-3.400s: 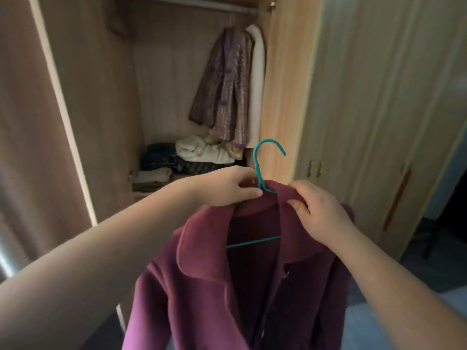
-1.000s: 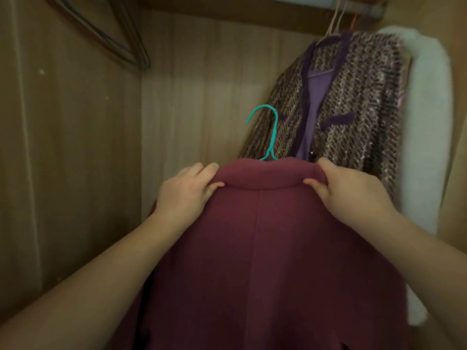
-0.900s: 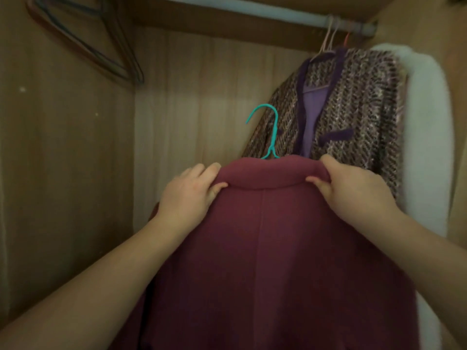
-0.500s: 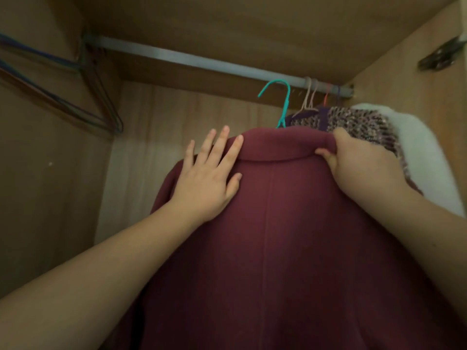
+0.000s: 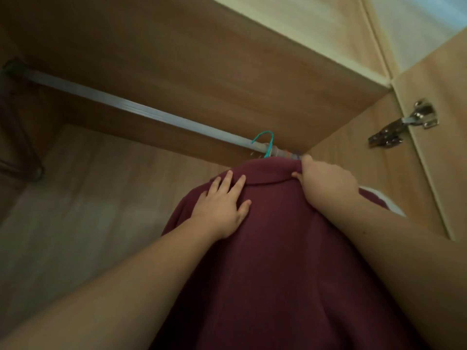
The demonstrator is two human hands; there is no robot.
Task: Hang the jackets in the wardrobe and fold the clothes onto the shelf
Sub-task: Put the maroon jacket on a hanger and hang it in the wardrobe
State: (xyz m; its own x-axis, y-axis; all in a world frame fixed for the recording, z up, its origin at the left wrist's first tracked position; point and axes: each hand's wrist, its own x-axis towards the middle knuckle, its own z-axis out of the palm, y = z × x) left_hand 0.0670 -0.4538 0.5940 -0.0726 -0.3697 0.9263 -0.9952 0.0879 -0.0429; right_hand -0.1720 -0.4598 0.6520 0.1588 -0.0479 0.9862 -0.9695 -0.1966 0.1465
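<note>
Overhead, teal hanger hook (image 5: pixel 268 142) over rail (image 5: pixel 141 111); left hand (image 5: pixel 222 205) flat, right hand (image 5: pixel 326 183) gripping jacket collar (image 5: pixel 273 170).

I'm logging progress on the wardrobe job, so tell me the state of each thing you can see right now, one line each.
maroon jacket: on its hanger, raised to the rail
teal hanger: hook at the rail, apparently over it
rail: mounted, mostly bare
left hand: flat on the jacket's back, fingers straight
right hand: gripping the jacket's collar
empty hangers: hanging at the rail's left end
door hinge: open

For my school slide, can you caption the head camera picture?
Two hands lift a maroon jacket until its teal hanger hooks the wardrobe rail.
</note>
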